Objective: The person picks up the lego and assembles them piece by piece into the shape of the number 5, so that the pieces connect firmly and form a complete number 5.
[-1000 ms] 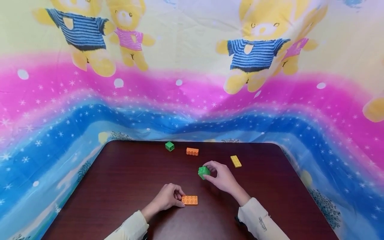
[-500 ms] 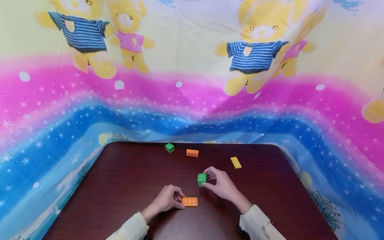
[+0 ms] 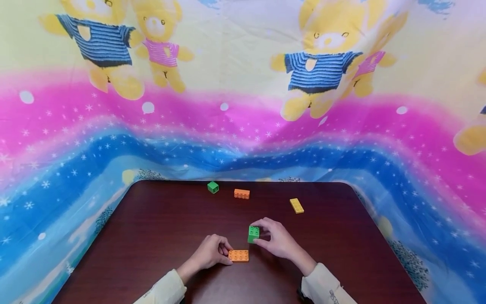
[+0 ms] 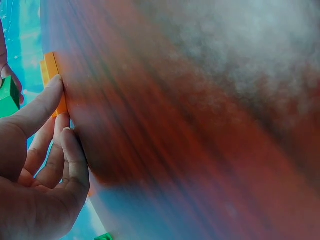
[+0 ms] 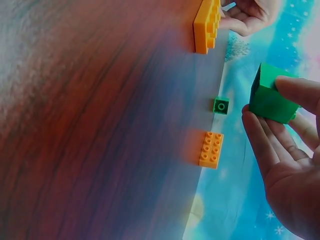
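Note:
A flat orange toy brick (image 3: 238, 256) with studs on top lies near the front of the table. My left hand (image 3: 211, 252) pinches its left end between thumb and fingers; the left wrist view shows the thumb along the orange brick (image 4: 50, 70). Just behind and to the right, my right hand (image 3: 279, 240) grips a green toy brick (image 3: 253, 234), studs up. In the right wrist view the green brick (image 5: 272, 97) is held off the table between thumb and fingers, apart from the orange one.
Toward the back edge of the dark wooden table (image 3: 171, 219) lie a green brick (image 3: 213, 187) and an orange brick (image 3: 241, 194), its studs facing me. A flat yellow brick (image 3: 297, 205) lies at the back right. Patterned cloth (image 3: 235, 156) hangs around the table.
My right hand has brought the green brick toward me and down, closer to the flat orange brick, and the green brick has turned upright. My left hand stays in place on the orange brick.

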A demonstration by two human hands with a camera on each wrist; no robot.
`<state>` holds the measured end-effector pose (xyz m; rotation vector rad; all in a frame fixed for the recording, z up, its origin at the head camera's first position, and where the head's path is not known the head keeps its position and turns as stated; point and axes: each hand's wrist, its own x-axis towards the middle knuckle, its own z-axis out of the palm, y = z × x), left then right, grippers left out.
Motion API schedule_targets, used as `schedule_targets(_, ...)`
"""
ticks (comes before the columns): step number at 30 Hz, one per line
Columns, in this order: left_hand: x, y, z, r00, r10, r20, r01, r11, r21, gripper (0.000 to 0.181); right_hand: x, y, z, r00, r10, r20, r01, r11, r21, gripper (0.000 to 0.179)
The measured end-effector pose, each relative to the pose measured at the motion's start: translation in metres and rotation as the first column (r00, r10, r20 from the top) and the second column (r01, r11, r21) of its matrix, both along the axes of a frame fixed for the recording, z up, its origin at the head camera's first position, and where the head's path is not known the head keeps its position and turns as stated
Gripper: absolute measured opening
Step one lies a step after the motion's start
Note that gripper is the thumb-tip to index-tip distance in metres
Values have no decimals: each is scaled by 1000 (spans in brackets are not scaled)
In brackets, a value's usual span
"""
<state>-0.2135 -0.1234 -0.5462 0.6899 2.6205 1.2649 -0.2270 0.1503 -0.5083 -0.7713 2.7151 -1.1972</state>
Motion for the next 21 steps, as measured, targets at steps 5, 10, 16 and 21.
schedule_targets(5,1,1,-1,1000,1,19,-1,1000,-5,28,2,0,-4,999,17,43,-16,1000,-19,35)
schedule_targets(10,-1,0,2,1000,1,4,-1,1000,-12,28,4,-1,-5,997,31,74,-28,999,-44,37)
schedule_targets(16,-1,0,4,1000,-2,-10,2,1000,-16,28,7,-5,-4,992,46,116,-38,997,-65,37)
schedule_targets(21,0,1,3,1000,-3,-5,3,1000,-20,28,11,-7,-6,986,55,157,-45,997,-67,36)
